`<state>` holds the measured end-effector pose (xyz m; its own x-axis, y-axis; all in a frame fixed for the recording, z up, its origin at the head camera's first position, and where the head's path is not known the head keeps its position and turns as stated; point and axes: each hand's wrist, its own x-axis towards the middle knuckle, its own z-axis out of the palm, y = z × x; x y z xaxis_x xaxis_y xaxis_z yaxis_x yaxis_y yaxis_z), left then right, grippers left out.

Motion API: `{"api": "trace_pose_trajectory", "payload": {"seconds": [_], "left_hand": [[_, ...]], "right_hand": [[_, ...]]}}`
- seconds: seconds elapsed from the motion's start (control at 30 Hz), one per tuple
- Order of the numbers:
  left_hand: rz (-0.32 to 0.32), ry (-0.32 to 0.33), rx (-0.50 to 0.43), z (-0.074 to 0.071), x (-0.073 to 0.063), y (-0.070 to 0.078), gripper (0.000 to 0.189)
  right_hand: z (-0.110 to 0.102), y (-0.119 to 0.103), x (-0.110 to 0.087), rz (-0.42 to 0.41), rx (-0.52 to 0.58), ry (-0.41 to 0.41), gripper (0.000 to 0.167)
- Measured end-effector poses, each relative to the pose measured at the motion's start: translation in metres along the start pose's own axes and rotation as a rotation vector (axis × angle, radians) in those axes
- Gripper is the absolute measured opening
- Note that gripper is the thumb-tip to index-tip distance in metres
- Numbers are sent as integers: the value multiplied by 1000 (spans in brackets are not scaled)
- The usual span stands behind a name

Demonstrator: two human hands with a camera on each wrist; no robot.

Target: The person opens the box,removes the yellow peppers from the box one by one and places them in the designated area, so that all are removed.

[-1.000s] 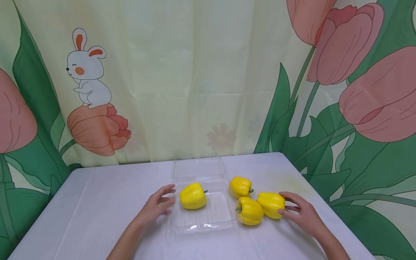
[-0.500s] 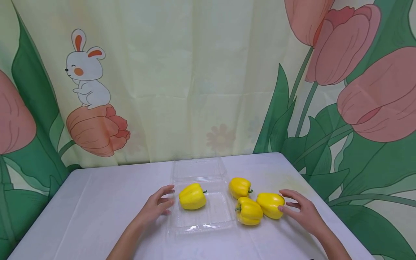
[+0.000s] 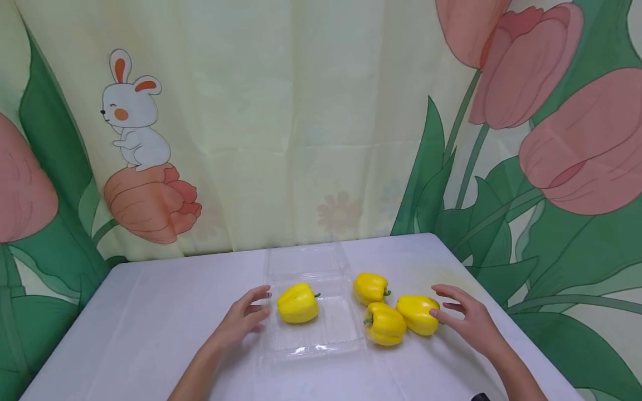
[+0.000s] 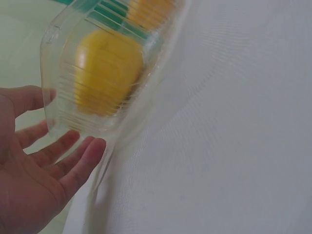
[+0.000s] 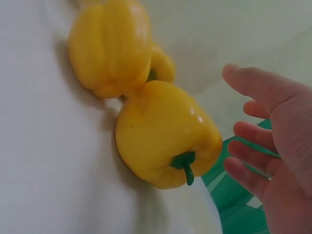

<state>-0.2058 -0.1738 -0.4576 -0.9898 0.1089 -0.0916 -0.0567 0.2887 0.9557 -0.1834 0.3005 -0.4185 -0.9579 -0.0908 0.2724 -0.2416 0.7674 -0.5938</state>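
A clear plastic clamshell box (image 3: 313,350) lies opened on the table, its lid (image 3: 306,260) folded back. One yellow bell pepper (image 3: 298,303) rests on its side in the box's left half. My left hand (image 3: 246,317) has relaxed, spread fingers at the box's left wall, the fingertips right by the rim in the left wrist view. To the right of the box sit a rear yellow pepper (image 3: 370,288), a front pepper (image 3: 386,326) and a rightmost pepper (image 3: 417,315). Beside the rightmost one is my right hand (image 3: 468,317), fingers parted and holding nothing; the right wrist view shows a gap between them.
A white cloth covers the table (image 3: 150,328). Behind it hangs a curtain (image 3: 251,139) printed with a rabbit and tulips. A small dark object (image 3: 480,397) pokes in at the bottom edge, near the right forearm.
My right hand has drawn slightly away from the rightmost pepper, its fingers a bit higher. The dark object at the bottom edge has come further into view. The left hand stays in place.
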Motion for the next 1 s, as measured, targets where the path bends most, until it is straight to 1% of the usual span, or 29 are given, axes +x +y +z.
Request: {"api": "trace_pose_trajectory", "payload": {"seconds": [0.1, 0.17, 0.4, 0.5, 0.77, 1.0], "left_hand": [[17, -16, -13, 3, 2, -1, 53], [18, -20, -19, 4, 3, -1, 52], [-3, 1, -15, 5, 1, 1, 53], [0, 5, -14, 4, 1, 1, 53], [2, 21, -8, 4, 1, 1, 53], [-2, 24, -6, 3, 0, 2, 53]], "right_hand": [[-3, -3, 0, -3, 3, 8, 53], [-4, -5, 0, -7, -1, 11, 53], [0, -15, 4, -51, 27, 19, 52], [3, -19, 7, -71, 43, 21, 52], [9, -30, 11, -79, 113, 5, 51], [16, -37, 15, -105, 153, -6, 50]]}}
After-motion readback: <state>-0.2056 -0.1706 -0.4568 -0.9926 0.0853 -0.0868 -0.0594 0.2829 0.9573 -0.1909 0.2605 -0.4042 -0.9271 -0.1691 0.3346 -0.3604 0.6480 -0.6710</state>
